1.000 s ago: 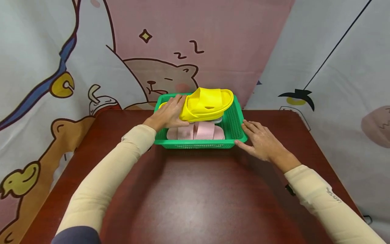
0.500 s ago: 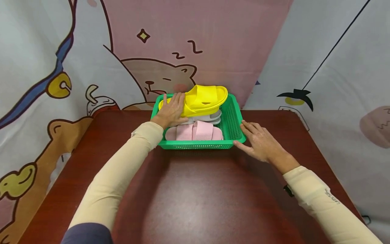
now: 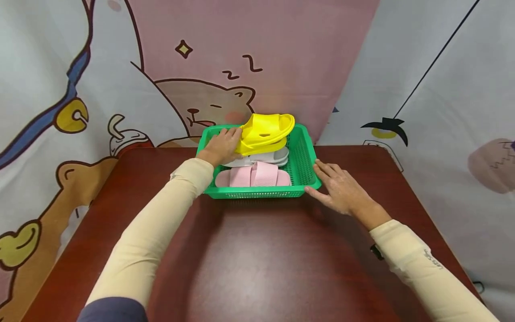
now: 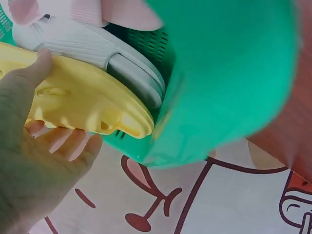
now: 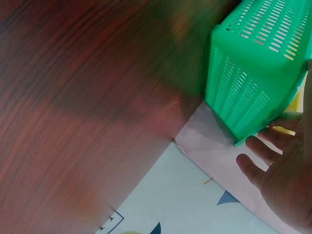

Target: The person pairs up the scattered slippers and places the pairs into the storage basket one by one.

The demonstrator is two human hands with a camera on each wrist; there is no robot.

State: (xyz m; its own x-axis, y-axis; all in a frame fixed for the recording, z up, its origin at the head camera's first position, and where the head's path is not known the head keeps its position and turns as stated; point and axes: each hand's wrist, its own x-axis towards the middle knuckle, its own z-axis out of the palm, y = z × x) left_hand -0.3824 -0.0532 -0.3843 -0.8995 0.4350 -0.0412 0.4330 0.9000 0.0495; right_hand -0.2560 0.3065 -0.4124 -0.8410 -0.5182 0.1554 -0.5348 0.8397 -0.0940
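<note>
A pair of yellow slippers (image 3: 265,134) lies along the back of a green plastic basket (image 3: 310,154), its right end raised and tilted. My left hand (image 3: 222,146) grips them at the left end; in the left wrist view the thumb presses one side and the fingers (image 4: 68,144) lie along the other. White slippers (image 3: 273,156) lie partly hidden in the middle, and pink slippers (image 3: 253,176) fill the front. At the basket's right front corner, my right hand (image 3: 338,188) touches the rim with fairly straight fingers (image 5: 261,151).
The basket stands near the back edge of a dark red-brown wooden table (image 3: 257,259). Behind it hangs a printed cloth (image 3: 306,53) with cartoon animals, which also covers both sides.
The yellow slippers have shifted left and back in the basket with my left hand, uncovering more of the white pair. My right hand stays at the basket's rim. The view has turned slightly.
</note>
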